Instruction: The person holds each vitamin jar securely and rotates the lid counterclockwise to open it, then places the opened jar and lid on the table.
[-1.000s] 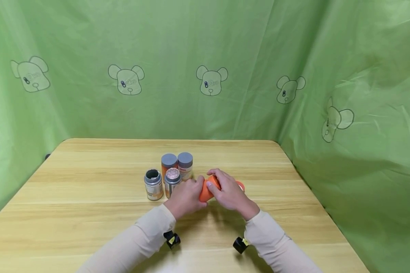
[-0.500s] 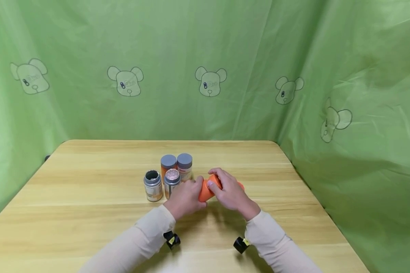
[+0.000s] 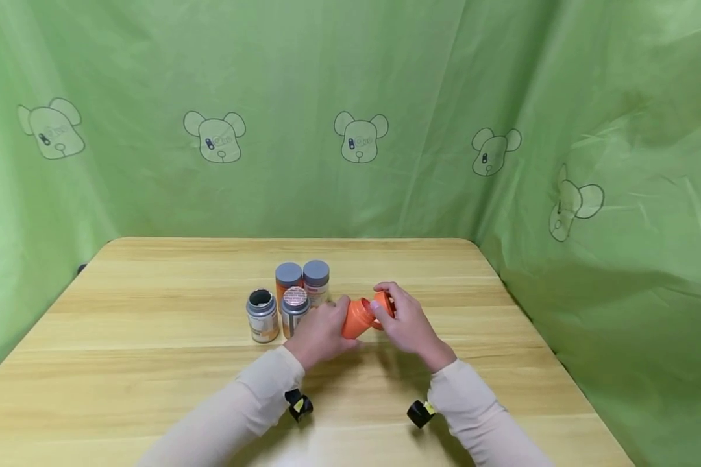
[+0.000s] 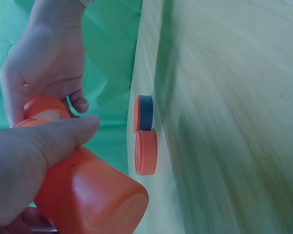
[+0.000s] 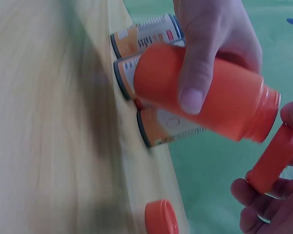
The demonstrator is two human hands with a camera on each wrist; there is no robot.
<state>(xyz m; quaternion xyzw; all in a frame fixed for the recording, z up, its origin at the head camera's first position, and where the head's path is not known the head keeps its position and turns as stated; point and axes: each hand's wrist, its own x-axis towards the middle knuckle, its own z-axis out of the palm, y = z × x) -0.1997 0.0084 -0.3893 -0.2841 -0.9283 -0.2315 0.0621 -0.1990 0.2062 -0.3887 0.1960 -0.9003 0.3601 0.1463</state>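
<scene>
My left hand grips an orange bottle around its body, raised over the table and tilted with its threaded neck toward the right. In the right wrist view the bottle's neck is uncovered. An orange cap is pinched between the thumb and fingers of my right hand, just off the bottle's mouth. Below, in the left wrist view, an orange cap and a dark grey-blue cap rest on the table side by side. The bottle's inside is mostly hidden.
Left of my hands stand several bottles: an uncapped one, one with a printed foil seal, and two with grey lids, one orange and one pale. Green curtain hangs behind the wooden table.
The cap has come away from the bottle's neck: my right hand has moved right with it, uncovering the mouth. My left hand still holds the bottle nearly in place.
</scene>
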